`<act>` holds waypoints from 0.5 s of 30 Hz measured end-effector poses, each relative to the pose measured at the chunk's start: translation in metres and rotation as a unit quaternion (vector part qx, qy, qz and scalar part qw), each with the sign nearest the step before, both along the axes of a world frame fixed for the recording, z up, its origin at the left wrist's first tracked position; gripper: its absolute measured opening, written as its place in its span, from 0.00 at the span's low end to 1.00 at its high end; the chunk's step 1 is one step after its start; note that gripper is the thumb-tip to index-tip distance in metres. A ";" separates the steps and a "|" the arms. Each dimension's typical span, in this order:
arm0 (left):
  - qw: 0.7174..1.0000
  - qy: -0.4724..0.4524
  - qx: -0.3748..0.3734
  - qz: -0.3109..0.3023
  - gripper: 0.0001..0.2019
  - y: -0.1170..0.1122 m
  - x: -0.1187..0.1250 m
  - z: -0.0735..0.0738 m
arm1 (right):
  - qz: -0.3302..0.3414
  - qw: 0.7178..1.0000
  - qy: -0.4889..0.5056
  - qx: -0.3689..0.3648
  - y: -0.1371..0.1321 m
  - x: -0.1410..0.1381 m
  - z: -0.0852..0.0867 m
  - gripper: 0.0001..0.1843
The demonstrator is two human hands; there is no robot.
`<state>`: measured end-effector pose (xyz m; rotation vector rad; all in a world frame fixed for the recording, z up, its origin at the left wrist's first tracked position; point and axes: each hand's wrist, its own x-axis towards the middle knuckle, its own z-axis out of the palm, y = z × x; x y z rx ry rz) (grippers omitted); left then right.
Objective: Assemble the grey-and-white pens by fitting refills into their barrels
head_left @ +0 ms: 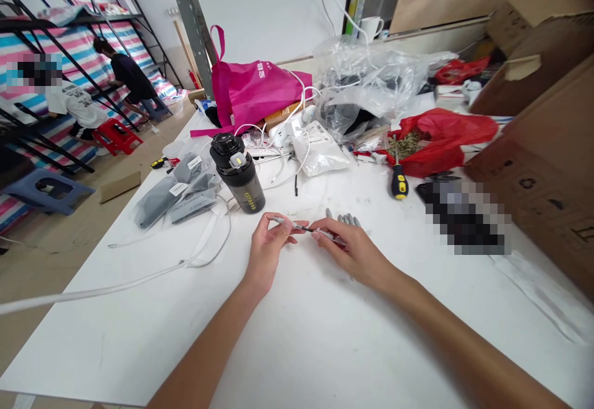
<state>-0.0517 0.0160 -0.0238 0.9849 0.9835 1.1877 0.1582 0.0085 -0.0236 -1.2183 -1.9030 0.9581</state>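
two pinches | left hand [268, 251], right hand [353, 254] | grey stick [292, 225] | right end hidden

We see a pink bag [253, 90] by the far edge of the white table [139, 347]. A red bag [445, 140] lies near the right edge. The thin stick [292, 226] is grey and black. The screwdriver [399, 181] is yellow and black. A sheet [78, 50] has pink, blue and white stripes.

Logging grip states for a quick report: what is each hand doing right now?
Left hand: closed, fingertips pinching a slim grey-and-black rod.
Right hand: closed, fingertips pinching the other end of that rod.
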 end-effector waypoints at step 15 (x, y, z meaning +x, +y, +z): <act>0.999 -0.045 0.006 0.028 0.22 0.001 0.000 0.000 | -0.009 0.989 -0.093 0.112 0.000 0.007 -0.004 0.22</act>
